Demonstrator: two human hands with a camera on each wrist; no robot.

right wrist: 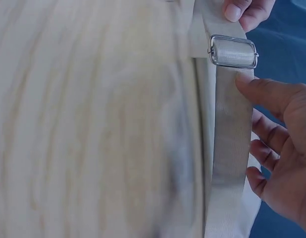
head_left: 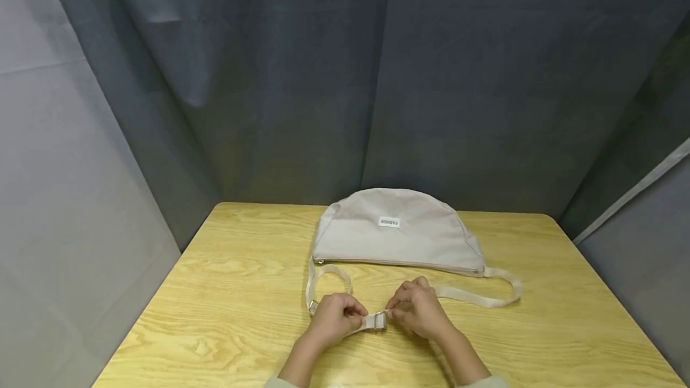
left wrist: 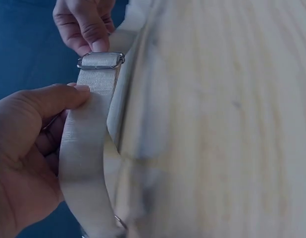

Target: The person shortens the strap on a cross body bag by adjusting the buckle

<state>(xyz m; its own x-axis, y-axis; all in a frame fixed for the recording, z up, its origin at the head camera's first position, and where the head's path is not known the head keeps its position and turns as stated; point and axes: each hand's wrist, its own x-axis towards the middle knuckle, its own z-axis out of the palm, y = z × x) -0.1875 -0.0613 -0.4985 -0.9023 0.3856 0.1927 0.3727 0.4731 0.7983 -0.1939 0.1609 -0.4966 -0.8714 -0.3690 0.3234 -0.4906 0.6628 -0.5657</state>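
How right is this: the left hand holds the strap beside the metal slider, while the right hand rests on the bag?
The right hand isn't on the bag; the right wrist view shows it holding the strap across the metal slider from the left hand. The rest is right.

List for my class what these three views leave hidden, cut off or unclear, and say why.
Head view: the inside of the bag, hidden by its cloth.
Head view: most of the sleeves and the near side of the table, cut off by the bottom edge.
Left wrist view: fingertips of the left hand, hidden behind the strap.
Right wrist view: most of the left hand, cut off by the top edge.
Both wrist views: the table's fine detail, blurred.
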